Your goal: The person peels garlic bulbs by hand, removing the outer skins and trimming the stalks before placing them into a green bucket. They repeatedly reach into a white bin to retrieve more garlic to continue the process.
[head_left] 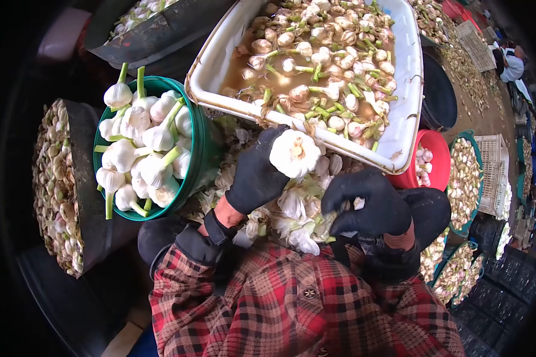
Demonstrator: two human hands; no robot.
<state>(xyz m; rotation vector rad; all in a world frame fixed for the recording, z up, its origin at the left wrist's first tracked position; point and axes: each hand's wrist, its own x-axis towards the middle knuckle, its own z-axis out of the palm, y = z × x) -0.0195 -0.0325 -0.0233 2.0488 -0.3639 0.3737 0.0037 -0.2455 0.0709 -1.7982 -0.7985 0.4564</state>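
Note:
My left hand (258, 172), in a black glove, holds up a peeled white garlic bulb (294, 153) just in front of the white tub (406, 89). My right hand (370, 202), also in a black glove, is curled below and to the right of the bulb, pinching a scrap of white garlic skin. Between and under both hands lies a heap of white garlic peels (295, 217). The white tub holds brownish water with several unpeeled garlic bulbs and green stems soaking in it.
A green bucket (203, 149) at the left is full of clean white garlic with green stems. A red bucket (435, 156) stands right of the tub. Baskets and crates of garlic fill the right side; another person (511, 62) sits far back right. Dark bins (80, 196) hold peels at left.

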